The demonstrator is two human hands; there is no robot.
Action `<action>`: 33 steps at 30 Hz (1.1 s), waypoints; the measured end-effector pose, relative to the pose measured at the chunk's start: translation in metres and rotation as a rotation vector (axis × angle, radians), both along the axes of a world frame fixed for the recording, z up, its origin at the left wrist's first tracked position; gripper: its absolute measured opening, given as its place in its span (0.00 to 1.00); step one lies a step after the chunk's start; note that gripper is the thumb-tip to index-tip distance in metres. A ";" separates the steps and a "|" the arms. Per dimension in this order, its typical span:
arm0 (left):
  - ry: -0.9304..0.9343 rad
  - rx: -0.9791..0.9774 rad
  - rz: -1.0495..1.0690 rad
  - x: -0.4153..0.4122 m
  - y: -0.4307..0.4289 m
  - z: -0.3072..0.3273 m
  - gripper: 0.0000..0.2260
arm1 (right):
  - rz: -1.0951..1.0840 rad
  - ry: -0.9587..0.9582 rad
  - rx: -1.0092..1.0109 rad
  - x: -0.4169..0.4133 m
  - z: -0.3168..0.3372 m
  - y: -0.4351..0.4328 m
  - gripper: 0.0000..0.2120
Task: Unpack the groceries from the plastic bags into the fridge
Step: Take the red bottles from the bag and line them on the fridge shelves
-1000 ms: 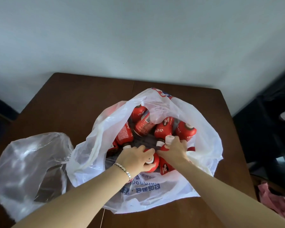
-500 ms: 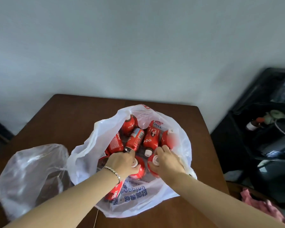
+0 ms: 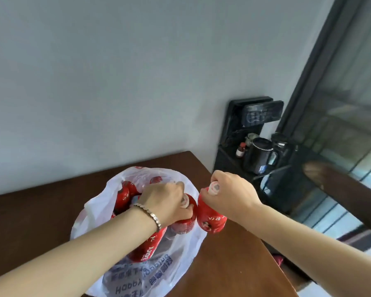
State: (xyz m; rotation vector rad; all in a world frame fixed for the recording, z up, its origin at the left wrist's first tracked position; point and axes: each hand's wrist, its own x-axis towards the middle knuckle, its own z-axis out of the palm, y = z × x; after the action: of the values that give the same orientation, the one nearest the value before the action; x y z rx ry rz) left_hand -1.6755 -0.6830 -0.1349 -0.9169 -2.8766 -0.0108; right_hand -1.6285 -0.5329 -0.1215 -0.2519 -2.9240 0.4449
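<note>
Flanking bag (image 3: 94,213) and table (image 3: 41,221), black stand (image 3: 225,161)

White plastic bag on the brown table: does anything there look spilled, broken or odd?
Nothing stands out. The red white-capped bottles lie jumbled in the white plastic bag, with no spill on the brown wooden table. The left hand and right hand each grip one near its cap.
</note>
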 end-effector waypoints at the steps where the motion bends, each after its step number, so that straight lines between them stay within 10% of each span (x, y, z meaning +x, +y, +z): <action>1: 0.009 0.010 -0.028 0.006 0.007 0.004 0.17 | -0.034 0.007 0.014 0.009 0.002 0.003 0.12; 17: 0.048 0.057 -0.995 0.217 0.207 0.037 0.16 | -0.819 -0.015 0.178 0.310 0.021 0.126 0.14; 33: -0.078 0.138 -1.540 0.684 0.416 0.097 0.13 | -1.490 0.068 0.181 0.802 0.074 0.223 0.12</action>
State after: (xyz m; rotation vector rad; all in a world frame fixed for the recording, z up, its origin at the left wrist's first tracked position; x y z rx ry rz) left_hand -0.9914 -0.2673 -0.0376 -2.7005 -1.4553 -0.3555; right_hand -0.8263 -0.3099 -0.0472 -1.9954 -1.8697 -0.0769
